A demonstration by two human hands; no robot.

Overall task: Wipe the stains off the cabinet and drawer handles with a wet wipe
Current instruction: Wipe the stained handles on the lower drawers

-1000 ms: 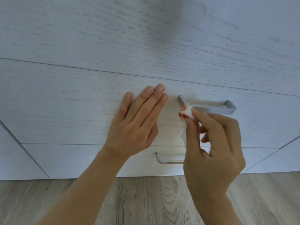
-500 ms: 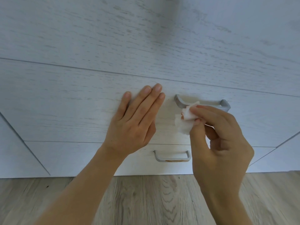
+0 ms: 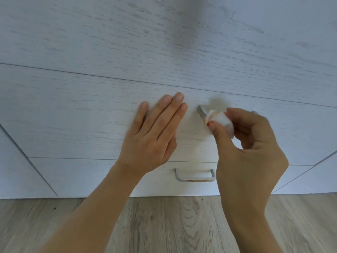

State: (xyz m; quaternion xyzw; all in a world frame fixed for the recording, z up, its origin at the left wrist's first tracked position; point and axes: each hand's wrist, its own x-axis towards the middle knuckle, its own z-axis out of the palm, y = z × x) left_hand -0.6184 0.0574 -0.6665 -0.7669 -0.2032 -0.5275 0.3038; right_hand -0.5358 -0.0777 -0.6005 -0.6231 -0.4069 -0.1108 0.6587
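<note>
Head view. Over the last second my right hand [image 3: 249, 150] has carried the wet wipe [image 3: 219, 119] from the left corner of the upper drawer handle [image 3: 202, 111] a short way along the bar and back toward that corner. Thumb and fingers pinch the wad against the metal just beside the left bracket. My left hand [image 3: 153, 136] has not shifted: it lies flat, fingers straight and together, pressed on the drawer front [image 3: 73, 125] just left of the handle. I judge it is bracing the drawer against the rubbing.

The wipe now shows orange-red marks on the folds near my thumb, so I judge that stain is lifting off. The exposed left end of the handle looks clean. The rest of the bar is hidden behind my fingers, except a sliver of the right end, so I cannot confirm it.

The lower drawer handle [image 3: 194, 177] is untouched and carries an orange-brown smear along its underside. That step is not yet done.

Materials:
- **Handles:** both are squared U-shaped bars of brushed grey metal, smooth and rigid.
- **Wipe:** thin, soft and crumpled, and should conform to the edges.
- **Drawer fronts:** pale white-washed wood grain, matt in finish.
- **Floor [image 3: 164, 225]:** light grained planks.
</note>
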